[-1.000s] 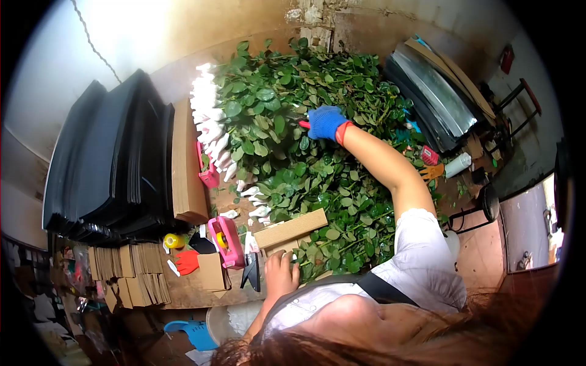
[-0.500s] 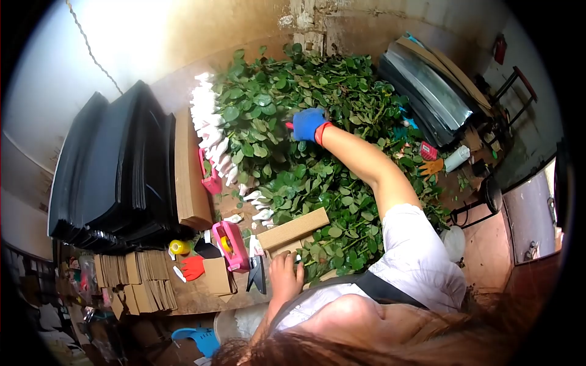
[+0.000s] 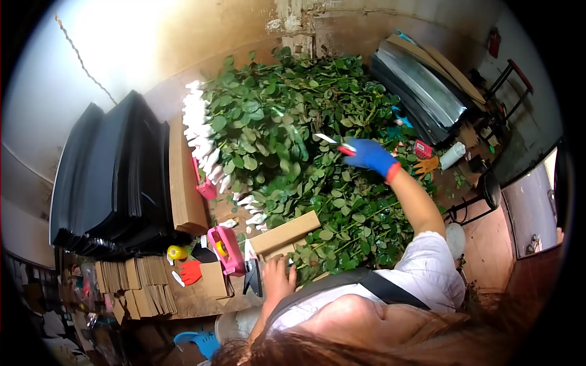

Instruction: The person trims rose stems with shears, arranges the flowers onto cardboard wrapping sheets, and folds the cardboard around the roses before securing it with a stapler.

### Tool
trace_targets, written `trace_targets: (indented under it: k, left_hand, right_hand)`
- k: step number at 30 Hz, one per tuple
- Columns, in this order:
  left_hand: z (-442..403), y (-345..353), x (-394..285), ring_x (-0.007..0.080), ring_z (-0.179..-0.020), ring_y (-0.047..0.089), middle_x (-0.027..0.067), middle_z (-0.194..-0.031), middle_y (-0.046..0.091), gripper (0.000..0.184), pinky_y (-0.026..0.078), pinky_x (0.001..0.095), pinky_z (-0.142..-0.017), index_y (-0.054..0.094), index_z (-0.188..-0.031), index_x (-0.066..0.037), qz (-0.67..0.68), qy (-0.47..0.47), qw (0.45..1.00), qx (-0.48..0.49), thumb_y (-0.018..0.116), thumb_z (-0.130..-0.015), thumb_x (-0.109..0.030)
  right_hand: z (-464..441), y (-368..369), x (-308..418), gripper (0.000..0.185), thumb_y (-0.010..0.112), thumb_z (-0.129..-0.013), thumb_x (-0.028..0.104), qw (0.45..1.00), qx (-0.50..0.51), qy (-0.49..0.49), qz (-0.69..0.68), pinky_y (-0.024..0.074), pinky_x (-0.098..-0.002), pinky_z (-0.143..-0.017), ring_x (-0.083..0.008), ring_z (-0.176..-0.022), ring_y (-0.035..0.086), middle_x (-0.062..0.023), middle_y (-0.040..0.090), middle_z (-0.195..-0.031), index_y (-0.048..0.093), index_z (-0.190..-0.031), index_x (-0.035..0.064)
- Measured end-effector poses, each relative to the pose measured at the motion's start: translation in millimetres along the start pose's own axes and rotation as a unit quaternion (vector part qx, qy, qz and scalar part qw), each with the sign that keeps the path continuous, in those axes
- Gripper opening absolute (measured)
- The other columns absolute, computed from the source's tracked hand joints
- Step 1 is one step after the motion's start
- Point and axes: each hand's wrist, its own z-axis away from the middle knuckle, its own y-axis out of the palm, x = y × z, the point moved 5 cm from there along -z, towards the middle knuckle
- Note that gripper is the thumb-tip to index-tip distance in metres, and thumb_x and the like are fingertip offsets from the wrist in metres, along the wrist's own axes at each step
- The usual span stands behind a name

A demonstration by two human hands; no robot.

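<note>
My right hand (image 3: pixel 369 155), in a blue glove with a red cuff, is closed on a red-handled knife (image 3: pixel 325 138). Its pale blade points up and left above a large heap of leafy green stems (image 3: pixel 342 201). White-wrapped heads (image 3: pixel 198 131) line the left side of the heap. My bare left hand (image 3: pixel 279 279) lies at the near table edge with its fingers stretched out. Those fingers touch the near end of a corrugated cardboard piece (image 3: pixel 285 232). Just left of that hand is a black tool (image 3: pixel 252 279), perhaps a stapler.
A pink tape dispenser (image 3: pixel 226 250), yellow tape roll (image 3: pixel 177 252) and red glove (image 3: pixel 191 272) lie on the left. Tall black sheets (image 3: pixel 113 171) and cardboard pieces (image 3: pixel 149 280) are stacked there. Foil-like sheets (image 3: pixel 421 85), an orange glove (image 3: pixel 426 165) and a white bottle (image 3: pixel 453 156) are at right.
My right hand has moved right and toward me over the leaves, and the knife blade now shows. My left hand stays by the cardboard. The view has shifted slightly.
</note>
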Motion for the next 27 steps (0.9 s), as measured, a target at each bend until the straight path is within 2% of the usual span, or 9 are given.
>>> trace_targets:
  k: [7,11,12,14,15,20,23,26,27]
  left_hand:
    - [0.4,3.0,2.6,0.0371,-0.112,0.054,0.0163,-0.119,0.06,0.037,0.043,0.0469,-0.096,0.06,-0.117,-0.003,-0.014,0.006,1.0,0.005,0.071,-0.084,-0.015]
    - [1.0,4.3,-0.2,0.0368,-0.112,0.054,0.0163,-0.12,0.059,0.037,0.043,0.0466,-0.097,0.059,-0.116,-0.002,-0.029,-0.004,0.999,0.019,0.071,-0.084,-0.016]
    - [0.7,5.5,1.4,0.0367,-0.112,0.054,0.0163,-0.12,0.059,0.037,0.043,0.0465,-0.097,0.059,-0.116,-0.002,-0.032,-0.001,0.999,0.018,0.072,-0.084,-0.016]
    - [1.2,7.4,4.8,0.0368,-0.112,0.054,0.0165,-0.121,0.059,0.038,0.043,0.0465,-0.097,0.059,-0.116,-0.001,-0.036,0.003,0.999,0.021,0.072,-0.084,-0.016]
    - [1.3,6.5,5.8,0.0369,-0.112,0.054,0.0166,-0.121,0.059,0.038,0.043,0.0465,-0.097,0.059,-0.116,-0.001,-0.039,0.006,0.999,0.024,0.072,-0.084,-0.016]
    - [0.2,8.7,6.4,0.0377,-0.111,0.055,0.0172,-0.12,0.06,0.039,0.043,0.0472,-0.095,0.059,-0.117,0.0,-0.036,0.009,0.999,0.024,0.073,-0.083,-0.014]
    - [0.5,8.1,6.3,0.0382,-0.11,0.055,0.0177,-0.12,0.06,0.039,0.044,0.0476,-0.094,0.06,-0.116,0.0,-0.038,0.011,0.999,0.021,0.073,-0.082,-0.014]
    - [1.8,12.7,12.0,0.0382,-0.11,0.056,0.0175,-0.12,0.06,0.039,0.044,0.0471,-0.094,0.06,-0.116,-0.001,-0.031,0.009,0.999,0.012,0.073,-0.082,-0.016]
    - [3.5,14.8,17.4,0.0381,-0.111,0.056,0.0175,-0.121,0.06,0.038,0.044,0.0466,-0.094,0.06,-0.115,-0.001,-0.028,0.016,0.999,0.008,0.072,-0.083,-0.017]
  right_hand:
    - [133.7,-20.5,-270.2,0.068,0.071,-0.076,0.056,0.912,0.031,0.358,0.197,0.0522,-0.0481,-0.09,-0.0368,-0.106,0.067,-0.0192,0.069,-0.115,0.061,-0.121,0.0056]
    - [144.0,-47.9,-280.1,0.057,0.072,-0.079,0.048,0.867,-0.047,0.393,0.304,0.0527,-0.0476,-0.088,-0.0376,-0.101,0.067,-0.0186,0.07,-0.109,0.064,-0.119,0.0087]
    - [120.3,-40.8,-289.9,0.054,0.072,-0.079,0.046,0.901,-0.073,0.349,0.246,0.0524,-0.0477,-0.089,-0.0379,-0.101,0.067,-0.019,0.069,-0.109,0.065,-0.117,0.0093]
    - [74.5,-48.4,-249.3,0.047,0.071,-0.081,0.04,0.95,-0.153,0.233,0.141,0.0515,-0.0473,-0.091,-0.0374,-0.105,0.065,-0.0199,0.067,-0.114,0.066,-0.117,0.0092]
    - [40.9,-35.0,-238.0,0.045,0.068,-0.084,0.037,0.962,-0.23,0.078,0.125,0.0516,-0.0466,-0.092,-0.0359,-0.107,0.064,-0.0177,0.066,-0.119,0.065,-0.121,0.0111]
    - [-92.9,-49.3,8.0,0.047,0.064,-0.089,0.033,0.944,-0.218,-0.229,0.096,0.0501,-0.0429,-0.098,-0.0297,-0.116,0.062,-0.0137,0.063,-0.129,0.06,-0.131,0.0119]
    - [-178.1,-32.5,88.3,0.057,0.066,-0.087,0.031,0.917,-0.25,-0.261,0.166,0.0429,-0.0449,-0.105,-0.0313,-0.124,0.055,-0.0137,0.058,-0.135,0.053,-0.139,0.0112]
    - [-253.3,2.0,116.4,0.048,0.064,-0.087,0.02,0.931,-0.199,-0.102,0.289,0.0394,-0.0493,-0.103,-0.0284,-0.124,0.056,-0.0117,0.06,-0.134,0.056,-0.134,0.0142]
    - [-260.4,0.5,125.5,0.045,0.064,-0.088,0.021,0.97,-0.038,-0.032,0.237,0.0414,-0.0506,-0.101,-0.0283,-0.123,0.06,-0.0107,0.062,-0.134,0.059,-0.132,0.0158]
